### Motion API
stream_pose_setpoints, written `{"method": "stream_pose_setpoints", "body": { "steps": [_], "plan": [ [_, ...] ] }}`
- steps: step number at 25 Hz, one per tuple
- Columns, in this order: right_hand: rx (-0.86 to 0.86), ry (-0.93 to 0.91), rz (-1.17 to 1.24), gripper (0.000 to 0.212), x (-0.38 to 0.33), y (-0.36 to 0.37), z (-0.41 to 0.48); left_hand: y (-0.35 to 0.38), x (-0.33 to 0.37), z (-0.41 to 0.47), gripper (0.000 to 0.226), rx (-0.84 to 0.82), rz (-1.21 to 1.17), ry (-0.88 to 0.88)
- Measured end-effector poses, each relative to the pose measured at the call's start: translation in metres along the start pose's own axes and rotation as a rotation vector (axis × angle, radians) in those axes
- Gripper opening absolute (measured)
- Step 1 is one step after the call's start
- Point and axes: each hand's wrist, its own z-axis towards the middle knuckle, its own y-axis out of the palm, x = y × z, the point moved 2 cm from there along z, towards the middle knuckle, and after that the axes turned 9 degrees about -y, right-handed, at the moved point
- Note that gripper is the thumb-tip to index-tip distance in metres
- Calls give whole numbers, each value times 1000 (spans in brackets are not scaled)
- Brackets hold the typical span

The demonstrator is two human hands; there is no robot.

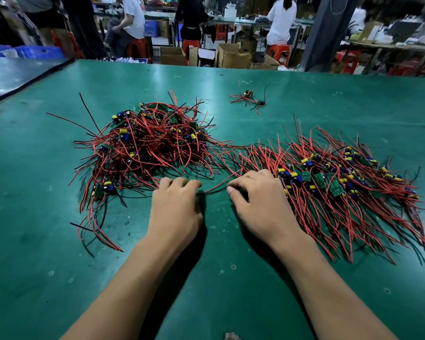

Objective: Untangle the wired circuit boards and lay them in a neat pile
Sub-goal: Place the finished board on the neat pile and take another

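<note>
Heaps: 2 on the green table (47, 253), a tangled heap (147, 143) at left and a combed-out pile (341, 177) at right; the boards in them are too many to count.
Stray boards (249, 94): 2, far middle, apart from both heaps.
Left hand (174, 207): fingers curled down over 1 end of a wire (216, 188); whether it pinches cannot be told.
Right hand (260, 202): thumb and fingers pinch the wire's other end, at the pile's near-left edge.
</note>
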Motion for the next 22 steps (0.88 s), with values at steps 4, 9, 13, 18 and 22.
{"method": "stream_pose_setpoints", "body": {
  "steps": [4,9,13,18,22],
  "plan": [
    [24,9,53,17,3,0,-1,-5,-5,3,22,170,-56,-61],
    [122,29,140,26,0,-4,0,-25,2,-5,16,582,-521,85],
    [117,-27,503,39,-15,-3,1,-24,23,-14,10,379,-898,128],
    [91,60,870,18,-16,-8,5,-21,28,-10,16,-177,-1335,-128],
    [46,239,1179,16,-14,-8,5,-16,24,-7,27,-629,-1459,-277]
  ]
}}
